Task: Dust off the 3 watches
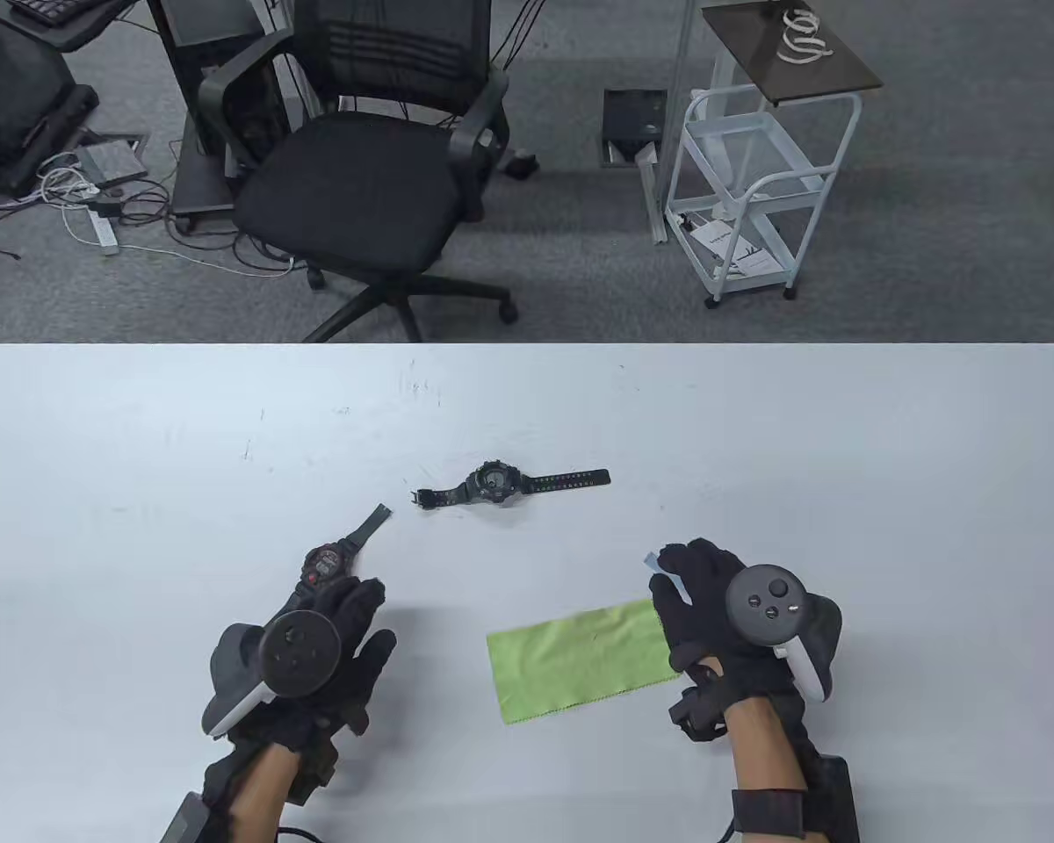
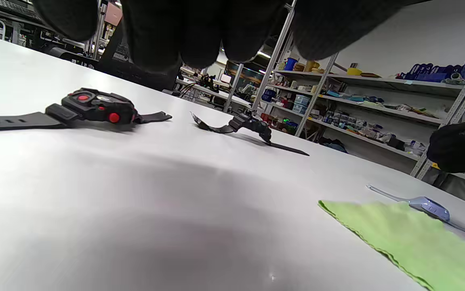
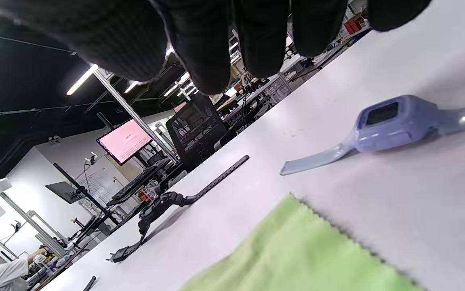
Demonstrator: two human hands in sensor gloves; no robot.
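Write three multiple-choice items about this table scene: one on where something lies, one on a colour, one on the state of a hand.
1. Where does the pale blue watch lie?
A. On the white table, under the right hand, beside the green cloth
B. On the office chair
C. Stacked on the black watch with the green-dotted strap

2. What colour are the buttons on the watch by the left hand, the black watch with red buttons?
A. Yellow
B. Red
C. White

3. What is the right hand doing?
A. Gripping the cloth
B. Wearing a watch on its fingers
C. Hanging over the blue watch, holding nothing

Answers: 1 A, the right wrist view shows it flat on the table next to the cloth; 2 B, red buttons show in the left wrist view; 3 C, the fingers hang clear above the watch.
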